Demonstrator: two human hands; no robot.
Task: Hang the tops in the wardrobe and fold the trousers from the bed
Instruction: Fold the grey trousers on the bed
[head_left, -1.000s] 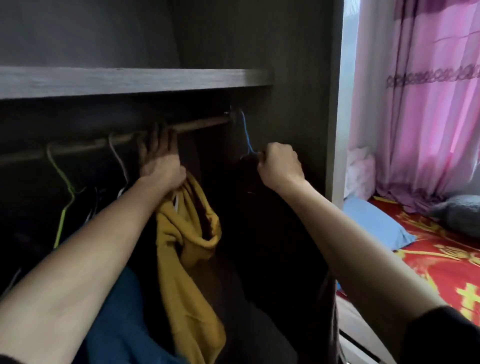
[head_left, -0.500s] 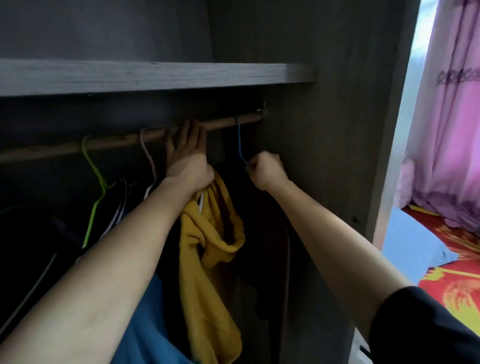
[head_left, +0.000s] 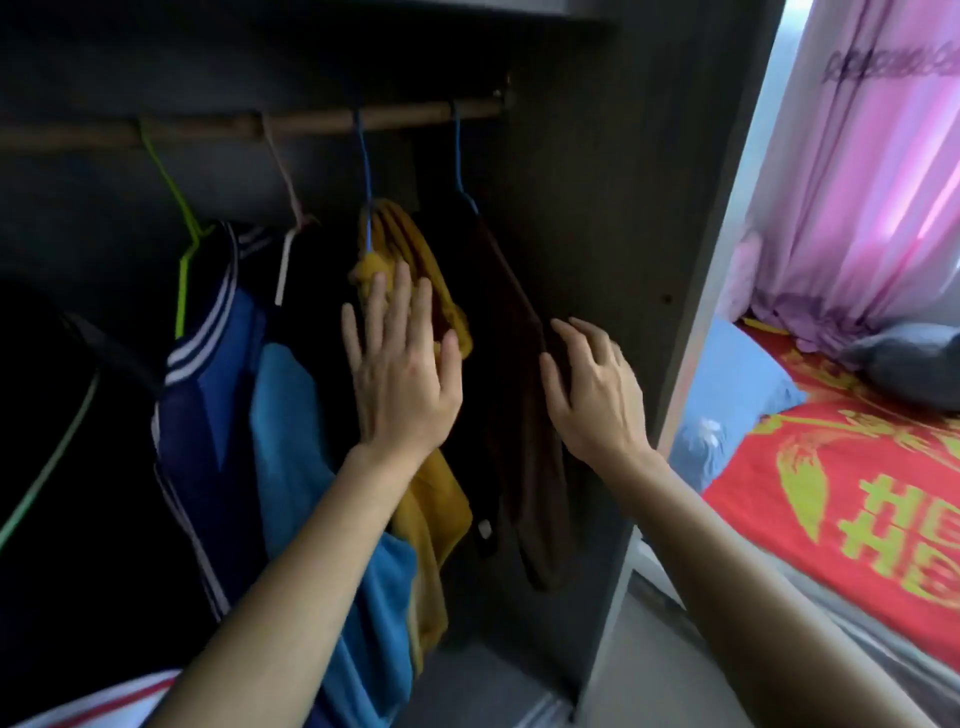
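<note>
Both hands have come down off the rail (head_left: 208, 130). Left hand (head_left: 402, 384), fingers straight and slightly spread, hovers at the hung mustard top (head_left: 410, 234); right hand (head_left: 597, 395), fingers loosely spread, beside the brown top (head_left: 524, 415). Hanging seems done; next, probably the bed (head_left: 831, 493) for more clothes.

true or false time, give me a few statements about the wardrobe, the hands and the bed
1. The mustard top hangs on a blue hanger. True.
2. The left hand grips the rail. False: it is open, fingers straight, below the rail by the mustard top.
3. The brown top hangs nearest the right wall of the wardrobe. True.
4. The bed cover is blue. False: it is red with yellow print.
</note>
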